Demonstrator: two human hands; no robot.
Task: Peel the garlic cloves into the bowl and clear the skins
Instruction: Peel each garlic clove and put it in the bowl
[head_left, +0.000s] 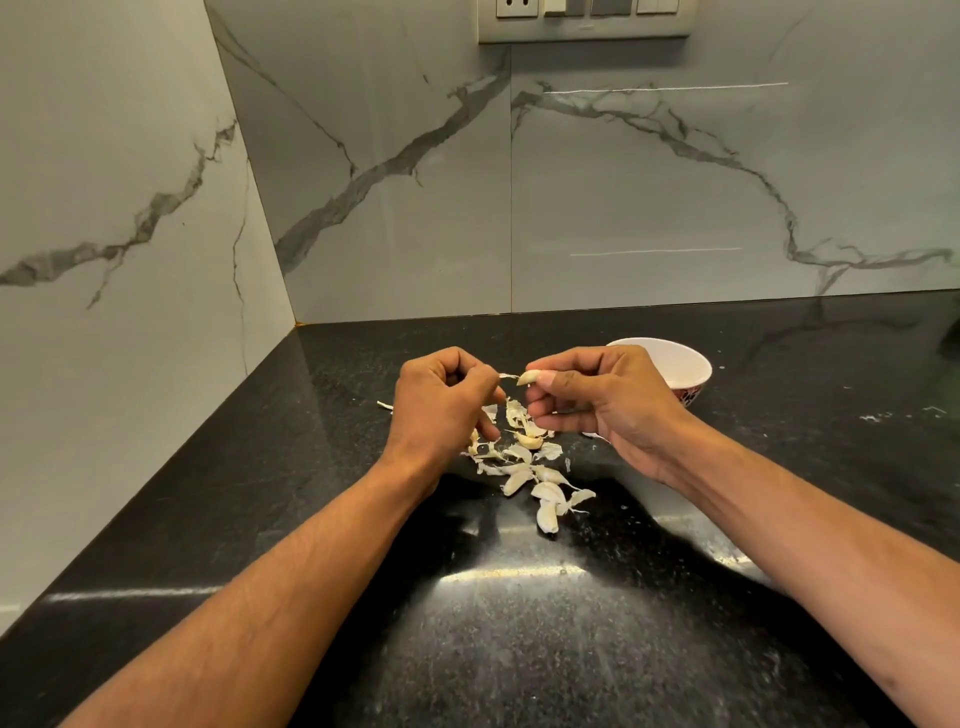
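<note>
The garlic clove (529, 377) is small, pale and half-bare, pinched in the right hand (597, 400) just in front of the bowl (691, 364). The left hand (441, 400) pinches a skin strip (508, 375). Best bet: pull slowly along the clove. Loose skins (524, 462) lie in front of the bowl, on the counter (519, 623).

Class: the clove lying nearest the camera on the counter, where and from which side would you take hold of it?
Pinch that clove across its plump middle, from above: it lies flat on the counter, long axis toward the camera, narrow sides clear.
</note>
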